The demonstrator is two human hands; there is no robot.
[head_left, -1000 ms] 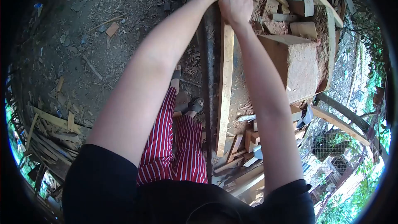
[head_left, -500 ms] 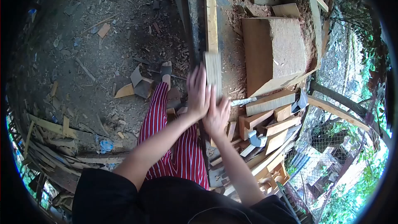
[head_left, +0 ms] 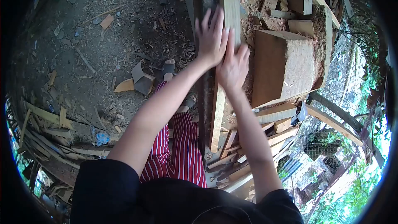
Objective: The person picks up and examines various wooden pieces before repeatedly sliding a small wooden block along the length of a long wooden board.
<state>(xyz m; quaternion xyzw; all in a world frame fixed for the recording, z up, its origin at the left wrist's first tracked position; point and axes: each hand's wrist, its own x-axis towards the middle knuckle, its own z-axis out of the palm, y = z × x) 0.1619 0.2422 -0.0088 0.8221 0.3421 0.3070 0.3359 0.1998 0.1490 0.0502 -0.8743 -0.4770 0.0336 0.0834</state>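
On the dirt ground at the left we see wood scraps (head_left: pixel 137 81) and chips scattered about, well apart from our hands, and a sandalled foot (head_left: pixel 168 68) stands near the bench's left edge. Along that edge a dark rail (head_left: pixel 201 99) runs the length of the bench (head_left: pixel 238 99), and the plank (head_left: pixel 217 112) lies lengthwise just beside it, its near end toward our body and its far end running off under our hands.

Our left hand (head_left: pixel 211 37) rests flat on the plank's upper part, fingers (head_left: pixel 207 18) spread apart and not curled round anything. Our right hand (head_left: pixel 234 66) presses just beside it, slightly nearer to us, palm on the plank and fingers loosely apart as well; neither hand is clamped on the wood. To the right, a big wood block (head_left: pixel 286 64) stands on the bench near the plank, with offcuts (head_left: pixel 273 135) heaped by the bench's near right corner.

We judge the main risk to be slipping: with open palms only, the plank could skid sideways against the rail and catch a finger between them. Its rough edges may also drive splinters into bare skin, and sawdust on the bench would make a skid more likely.
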